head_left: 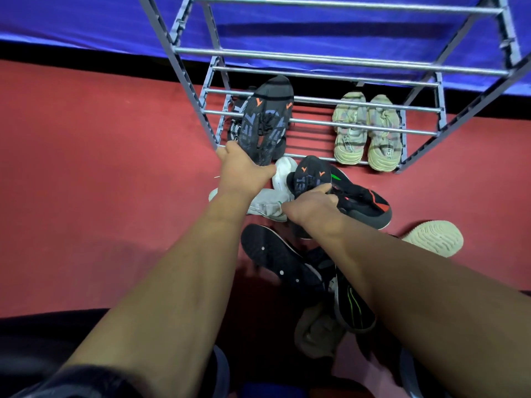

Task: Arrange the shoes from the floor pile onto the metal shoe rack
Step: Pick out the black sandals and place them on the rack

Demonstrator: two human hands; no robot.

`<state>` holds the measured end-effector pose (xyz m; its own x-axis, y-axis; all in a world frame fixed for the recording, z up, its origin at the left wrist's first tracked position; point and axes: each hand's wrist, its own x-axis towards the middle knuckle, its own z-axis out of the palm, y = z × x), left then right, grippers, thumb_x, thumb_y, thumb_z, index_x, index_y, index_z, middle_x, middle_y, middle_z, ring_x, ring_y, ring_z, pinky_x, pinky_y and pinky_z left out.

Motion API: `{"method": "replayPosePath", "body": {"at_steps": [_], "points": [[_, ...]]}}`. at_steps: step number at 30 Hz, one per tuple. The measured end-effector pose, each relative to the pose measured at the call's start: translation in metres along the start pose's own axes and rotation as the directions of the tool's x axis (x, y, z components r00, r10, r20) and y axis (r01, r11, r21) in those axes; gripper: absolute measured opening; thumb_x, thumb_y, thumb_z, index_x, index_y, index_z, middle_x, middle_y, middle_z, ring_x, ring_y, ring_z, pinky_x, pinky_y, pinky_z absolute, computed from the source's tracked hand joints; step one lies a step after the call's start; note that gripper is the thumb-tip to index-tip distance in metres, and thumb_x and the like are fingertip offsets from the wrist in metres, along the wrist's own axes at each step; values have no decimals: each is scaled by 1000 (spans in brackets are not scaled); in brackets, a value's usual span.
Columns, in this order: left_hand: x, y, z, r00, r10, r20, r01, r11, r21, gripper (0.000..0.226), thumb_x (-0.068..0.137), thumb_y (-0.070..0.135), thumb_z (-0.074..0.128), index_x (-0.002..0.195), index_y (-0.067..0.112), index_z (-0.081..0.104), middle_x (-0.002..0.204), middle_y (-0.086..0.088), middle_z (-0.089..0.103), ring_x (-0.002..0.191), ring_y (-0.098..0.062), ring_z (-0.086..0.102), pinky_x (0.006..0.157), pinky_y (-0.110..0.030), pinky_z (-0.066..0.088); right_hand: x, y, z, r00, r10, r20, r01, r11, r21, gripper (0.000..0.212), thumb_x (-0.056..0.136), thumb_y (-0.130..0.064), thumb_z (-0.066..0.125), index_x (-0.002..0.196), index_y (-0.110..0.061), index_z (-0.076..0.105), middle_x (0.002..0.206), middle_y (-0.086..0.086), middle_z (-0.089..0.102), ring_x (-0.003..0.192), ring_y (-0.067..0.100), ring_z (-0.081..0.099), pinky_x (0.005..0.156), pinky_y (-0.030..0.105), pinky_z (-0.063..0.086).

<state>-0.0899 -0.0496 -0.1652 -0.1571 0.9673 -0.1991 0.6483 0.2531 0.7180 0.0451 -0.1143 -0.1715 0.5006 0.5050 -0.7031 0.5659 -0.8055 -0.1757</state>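
Left hand (244,170) is gripping the heel of a dark knit sneaker (265,116), pushing it toe-first onto the metal shoe rack's (316,122) low tier at its left end, another dark shoe (235,127) is lying partly hidden beneath. Right hand (311,203) is closing around the matching sneaker (309,176) atop the floor pile (316,268). Placing step underway; next probably seating the first, then lifting its mate alongside. Further right, two pale sandals (365,130) are sitting racked. Pile count: roughly six shoes, overlap makes it unsure
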Motion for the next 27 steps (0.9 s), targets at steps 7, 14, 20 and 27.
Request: {"method": "replayPosePath", "body": {"at_steps": [7,14,20,27], "points": [[-4,11,-18,996,-32,-86,28,999,-46,50,68,36,78,109,9,66,117,-9,56,77,8,42,78,-24,45,-20,7,-45,983,-184,-16,180,932,313,49,85,-38,68,123,-6,65,118,14,72,110,34,69,97,42,58],[-8,33,-55,978,-145,-147,122,980,-155,58,67,44,73,112,6,69,112,-9,71,108,-27,64,88,-35,57,-64,-9,-85,968,-206,140,86,806,586,42,56,-31,68,97,-20,69,99,10,73,88,39,75,71,63,62],[-4,40,-75,980,-135,-145,99,967,-233,55,72,43,75,115,8,72,112,-8,73,104,-26,70,89,-39,60,-76,-23,-112,966,-249,71,153,771,618,37,52,-33,70,87,-20,72,83,10,76,68,35,73,63,61,61],[2,34,-75,982,-133,-135,90,954,-287,51,78,47,82,112,10,73,107,-4,76,98,-23,73,82,-31,56,-89,-36,-127,921,-373,-112,381,802,460,30,53,-40,69,69,-14,70,57,1,69,59,27,70,61,36,57]]}}
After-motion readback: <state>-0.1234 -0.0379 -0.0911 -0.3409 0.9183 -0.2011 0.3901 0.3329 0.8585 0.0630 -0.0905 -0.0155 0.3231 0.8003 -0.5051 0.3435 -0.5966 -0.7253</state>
